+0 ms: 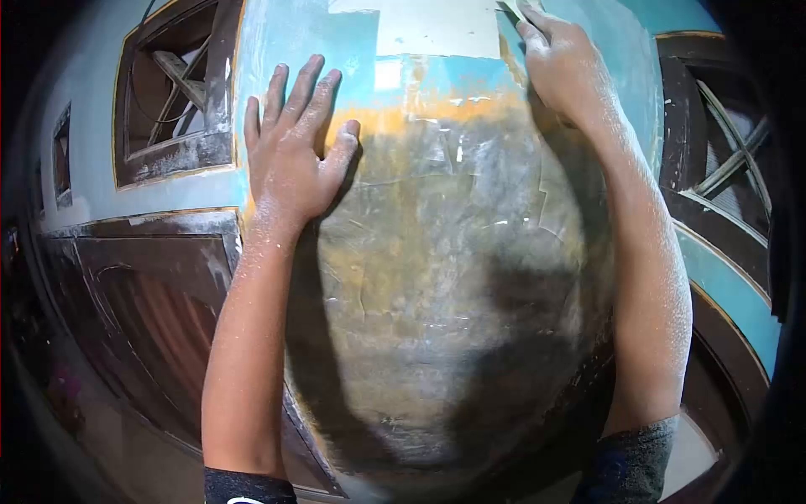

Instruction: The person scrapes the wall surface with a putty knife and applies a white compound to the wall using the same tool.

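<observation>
Dusted with white powder, my left hand (294, 151) rests against the wall (453, 193), its fingers spread and pointing up. My right hand (558, 63) is higher up on the right, its fingers closed around a thin, flat scraper (506, 12), partly cut off by the top edge of the view. The blade lies close to a pale bare patch (437, 29) in the turquoise paint (348, 42). Beneath that, an orange-yellow band (478, 109) gives way to a grey-brown surface with cracks and flaking bits.
To the left, a dark wooden window frame (172, 160) has crossed slats behind it. Below it stands a dark panelled door (151, 294). Another dark frame with crossed slats (730, 160) is on the right. Shadows of my arms fall on the wall.
</observation>
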{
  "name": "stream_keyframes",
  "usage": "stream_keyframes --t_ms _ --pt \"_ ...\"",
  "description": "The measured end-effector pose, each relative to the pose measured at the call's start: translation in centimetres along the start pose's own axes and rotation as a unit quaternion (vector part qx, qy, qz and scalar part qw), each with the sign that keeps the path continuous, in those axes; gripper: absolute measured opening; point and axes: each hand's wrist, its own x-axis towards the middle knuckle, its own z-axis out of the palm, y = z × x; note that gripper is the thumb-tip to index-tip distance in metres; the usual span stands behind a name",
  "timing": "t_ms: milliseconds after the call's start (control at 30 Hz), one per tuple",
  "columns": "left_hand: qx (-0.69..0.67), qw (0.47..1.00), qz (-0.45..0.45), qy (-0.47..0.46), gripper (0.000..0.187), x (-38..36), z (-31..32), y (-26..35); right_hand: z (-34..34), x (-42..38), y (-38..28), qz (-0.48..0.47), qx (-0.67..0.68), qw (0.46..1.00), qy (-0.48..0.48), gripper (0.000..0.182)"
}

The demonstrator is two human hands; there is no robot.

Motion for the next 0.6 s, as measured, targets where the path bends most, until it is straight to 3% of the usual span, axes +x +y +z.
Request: stream_keyframes --t_ms 33,100,200,233,300,367,400,433,467,500,600 --pt "-0.003 1.000 0.001 0.002 0.055 0.0 0.0 -0.1 0.1 0.6 -1.2 -0.056 -0.047 0.997 0.014 0.040" --pt "-0.016 1.000 -0.002 -0.001 0.056 0.0 -0.2 0.0 -0.6 1.8 -5.2 0.026 0.026 0.998 -0.046 0.032" --pt "-0.007 1.000 -0.006 -0.007 0.061 0.0 -0.1 -0.1 -3.4 1.8 -10.9 0.113 0.019 0.987 -0.110 0.032" --pt "-0.016 1.000 -0.010 -0.007 0.058 0.0 -0.3 0.0 0.3 3.8 -8.0 0.049 -0.010 0.998 -0.036 0.032" --pt "-0.019 1.000 -0.015 -0.013 0.058 0.0 -0.4 0.1 -1.0 4.3 -11.1 0.050 -0.219 0.959 -0.172 0.029" --pt "-0.022 0.999 -0.018 -0.017 0.059 0.0 -0.5 0.1 -2.9 3.5 -13.5 -0.103 -0.292 0.927 -0.212 0.024" --pt "-0.023 0.999 -0.018 -0.018 0.059 0.0 -0.5 0.1 -0.8 3.5 -12.6 -0.132 -0.387 0.879 -0.245 0.020" --pt "-0.024 0.999 -0.017 -0.017 0.060 0.0 -0.4 0.0 0.1 3.1 -12.3 -0.133 -0.386 0.879 -0.246 0.020" --pt "-0.020 0.999 -0.018 -0.022 0.062 0.0 -0.5 0.1 0.7 2.9 -12.0 -0.002 -0.176 0.962 -0.207 0.024" --pt "-0.020 0.999 -0.017 -0.018 0.062 0.0 -0.6 0.1 1.1 2.8 -11.7 0.128 0.047 0.979 -0.153 0.028" --pt "-0.027 0.999 -0.023 -0.025 0.062 0.0 -0.5 0.1 2.5 4.1 -11.0 0.104 -0.015 0.975 -0.197 0.027"
